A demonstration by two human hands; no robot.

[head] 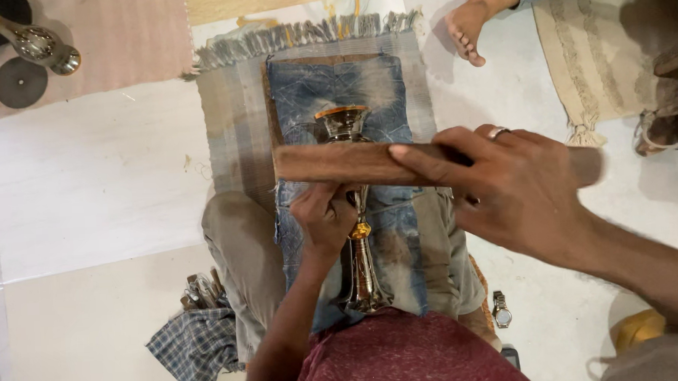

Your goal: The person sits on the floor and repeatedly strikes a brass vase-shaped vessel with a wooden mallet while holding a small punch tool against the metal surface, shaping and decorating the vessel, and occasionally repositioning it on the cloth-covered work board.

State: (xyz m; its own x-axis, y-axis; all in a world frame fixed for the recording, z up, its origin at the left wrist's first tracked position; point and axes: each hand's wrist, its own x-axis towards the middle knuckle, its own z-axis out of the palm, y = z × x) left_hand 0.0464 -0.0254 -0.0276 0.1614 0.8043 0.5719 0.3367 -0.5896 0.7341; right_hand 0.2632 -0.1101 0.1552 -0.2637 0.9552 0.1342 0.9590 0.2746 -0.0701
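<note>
Brass stand [358, 235] gripped by left hand [323, 220]; right hand [518, 186] holds wooden stick [353, 164].

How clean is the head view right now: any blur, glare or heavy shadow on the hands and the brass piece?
Head view: the right hand and the wooden block it holds look soft, the block's far end smeared; the left hand on the brass stand is sharper. Bright glints sit on the stand's polished metal. The lighting is even, with soft shadows on the white floor.
</note>
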